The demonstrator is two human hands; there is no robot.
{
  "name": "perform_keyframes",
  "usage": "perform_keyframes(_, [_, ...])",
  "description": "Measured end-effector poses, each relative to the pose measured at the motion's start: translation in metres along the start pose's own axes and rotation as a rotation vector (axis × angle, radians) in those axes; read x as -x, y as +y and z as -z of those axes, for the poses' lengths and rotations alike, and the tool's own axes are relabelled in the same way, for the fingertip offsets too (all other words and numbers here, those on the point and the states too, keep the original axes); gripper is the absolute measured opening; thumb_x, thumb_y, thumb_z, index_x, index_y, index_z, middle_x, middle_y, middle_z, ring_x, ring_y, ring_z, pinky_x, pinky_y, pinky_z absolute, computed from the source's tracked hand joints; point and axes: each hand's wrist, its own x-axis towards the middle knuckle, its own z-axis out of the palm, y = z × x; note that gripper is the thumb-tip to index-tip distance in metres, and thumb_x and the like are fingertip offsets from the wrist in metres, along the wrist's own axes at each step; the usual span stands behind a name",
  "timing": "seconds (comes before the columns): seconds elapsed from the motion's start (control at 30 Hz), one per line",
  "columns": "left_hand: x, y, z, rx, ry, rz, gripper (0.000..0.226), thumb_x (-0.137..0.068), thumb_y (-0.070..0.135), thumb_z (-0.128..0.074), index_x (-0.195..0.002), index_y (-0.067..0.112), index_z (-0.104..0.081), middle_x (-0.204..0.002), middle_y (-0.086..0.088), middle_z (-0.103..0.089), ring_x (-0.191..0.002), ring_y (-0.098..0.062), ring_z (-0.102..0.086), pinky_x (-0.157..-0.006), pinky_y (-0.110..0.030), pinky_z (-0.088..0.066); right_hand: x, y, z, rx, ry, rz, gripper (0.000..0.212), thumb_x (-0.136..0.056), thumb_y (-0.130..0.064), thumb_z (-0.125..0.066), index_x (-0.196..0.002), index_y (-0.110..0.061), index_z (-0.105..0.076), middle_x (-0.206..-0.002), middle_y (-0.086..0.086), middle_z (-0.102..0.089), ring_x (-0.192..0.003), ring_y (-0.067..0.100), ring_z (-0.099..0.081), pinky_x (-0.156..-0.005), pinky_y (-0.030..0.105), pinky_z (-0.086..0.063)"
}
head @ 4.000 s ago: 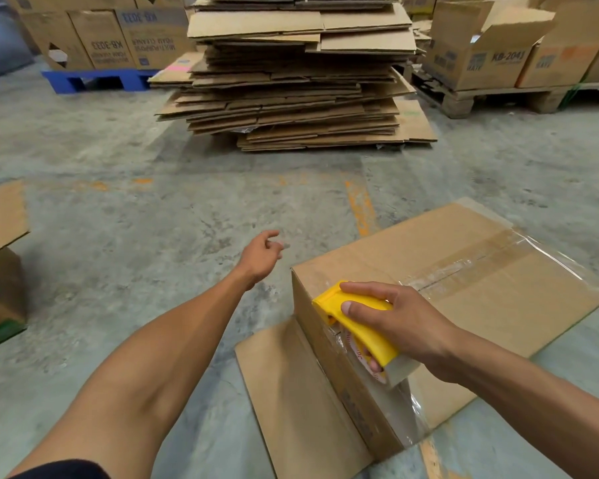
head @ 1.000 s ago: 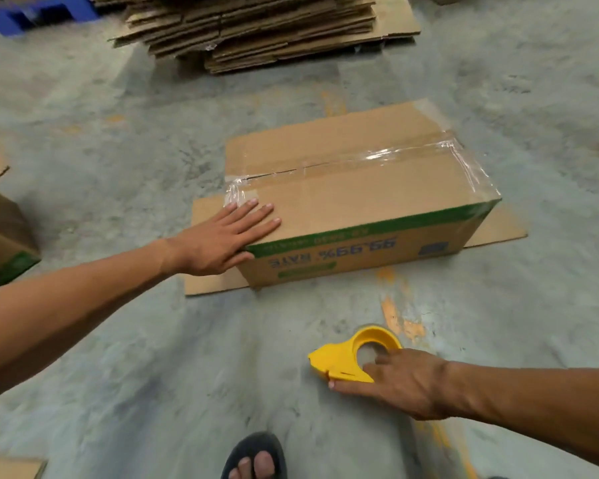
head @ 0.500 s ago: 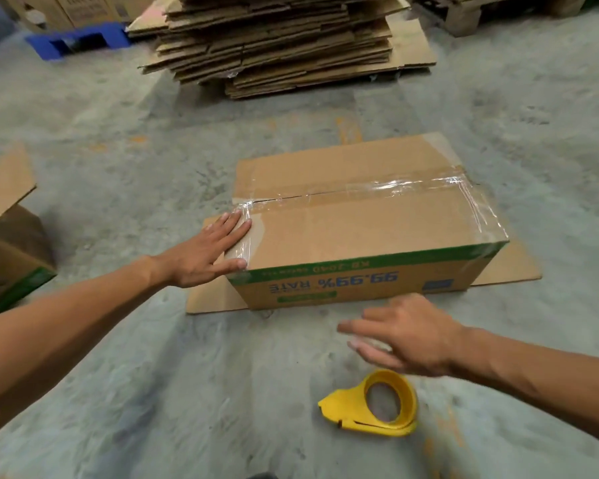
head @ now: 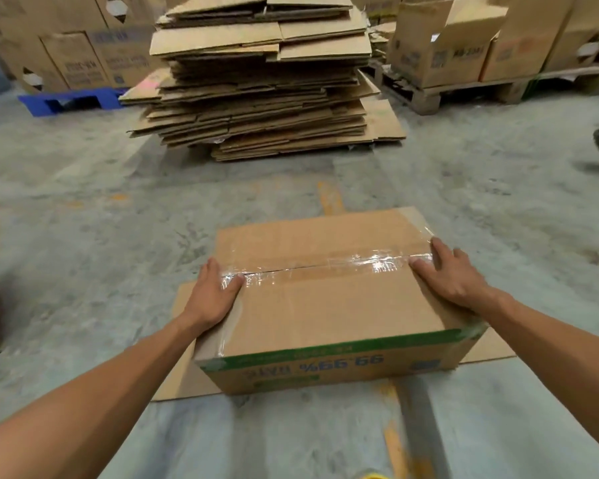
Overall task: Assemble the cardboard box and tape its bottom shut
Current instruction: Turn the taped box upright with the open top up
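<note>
Box: a cardboard box (head: 329, 305) sat upside down on the concrete floor (head: 83, 219) at centre, green band and inverted print on its near side.
Tape: clear tape (head: 325, 266) ran along the top seam from 9 to 3 o'clock.
Left hand: the left hand (head: 211, 295) gripped the box's 9 o'clock end, thumb on the tape.
Right hand: the right hand (head: 450, 274) gripped the 3 o'clock end, thumb on the tape.
Under the box: open flaps (head: 173, 375) lay flat on the floor.
12 o'clock: a stack of flattened cartons (head: 260, 81).
1 o'clock: open boxes on a wooden pallet (head: 464, 91).
10 o'clock: a blue pallet (head: 70, 100).
</note>
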Motion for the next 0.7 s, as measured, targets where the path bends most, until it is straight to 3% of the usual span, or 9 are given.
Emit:
perform_keyframes(0.1, [0.004,0.004,-0.004,0.144,-0.005,0.164,0.09,-0.087,0.068,-0.05,-0.157,0.035,-0.004,-0.157,-0.002,-0.037,-0.133,-0.034,-0.047,-0.108,-0.041,-0.039,0.007,0.0,0.006,-0.168,-0.044,0.016,0.082,-0.092,-0.064,-0.043,-0.157,-0.027,-0.011,-0.161,0.008,-0.029,-0.138,0.038,-0.04,-0.11,0.045,-0.032])
perform_keyframes(0.2, [0.007,-0.001,0.0,0.247,-0.022,0.184,0.098,-0.078,0.074,-0.057,-0.154,0.045,-0.002,-0.154,0.001,-0.041,-0.121,-0.032,-0.057,-0.1,-0.039,-0.045,0.012,-0.001,0.008,-0.234,-0.034,-0.004,0.087,-0.09,-0.063,-0.05,-0.158,-0.027,-0.009,-0.162,0.004,-0.026,-0.139,0.035,-0.038,-0.11,0.043,-0.032])
perform_keyframes(0.3, [0.011,-0.01,0.008,0.322,-0.046,0.171,0.105,-0.06,0.087,-0.061,-0.148,0.051,-0.015,-0.145,0.004,-0.052,-0.109,-0.026,-0.065,-0.098,-0.046,-0.05,0.019,-0.008,0.011,-0.315,-0.045,-0.027,0.091,-0.087,-0.06,-0.057,-0.157,-0.025,-0.01,-0.16,0.005,-0.03,-0.136,0.034,-0.041,-0.105,0.041,-0.035])
perform_keyframes(0.4, [0.025,-0.002,0.02,0.366,-0.003,0.162,0.084,-0.074,0.068,-0.067,-0.144,0.045,-0.027,-0.128,0.007,-0.062,-0.102,-0.023,-0.066,-0.096,-0.042,-0.05,0.028,-0.019,0.017,-0.357,-0.025,-0.007,0.079,-0.089,-0.054,-0.061,-0.153,-0.022,-0.026,-0.151,0.008,-0.045,-0.127,0.035,-0.049,-0.091,0.037,-0.038])
perform_keyframes(0.47, [0.029,0.005,0.036,0.361,0.041,0.135,0.071,-0.081,0.059,-0.067,-0.141,0.042,-0.034,-0.123,0.006,-0.065,-0.099,-0.02,-0.066,-0.093,-0.041,-0.051,0.034,-0.03,0.024,-0.326,0.007,0.017,0.082,-0.086,-0.061,-0.06,-0.152,-0.024,-0.028,-0.15,0.008,-0.047,-0.125,0.036,-0.051,-0.095,0.04,-0.04])
perform_keyframes(0.6, [0.042,0.02,0.079,0.339,0.217,0.0,0.078,-0.075,0.071,-0.065,-0.142,0.044,-0.033,-0.133,0.007,-0.061,-0.11,-0.019,-0.063,-0.099,-0.042,-0.048,0.045,-0.056,0.04,-0.367,0.201,0.169,0.079,-0.085,-0.058,-0.062,-0.151,-0.026,-0.03,-0.15,0.005,-0.047,-0.13,0.035,-0.048,-0.102,0.042,-0.038])
perform_keyframes(0.7, [0.056,0.029,0.097,0.34,0.424,-0.133,0.082,-0.088,0.052,-0.064,-0.153,0.044,-0.015,-0.15,0.015,-0.041,-0.122,-0.007,-0.048,-0.104,-0.031,-0.039,0.054,-0.07,0.045,-0.471,0.351,0.274,0.089,-0.084,-0.057,-0.065,-0.155,-0.035,-0.016,-0.156,-0.001,-0.038,-0.136,0.031,-0.043,-0.109,0.045,-0.035])
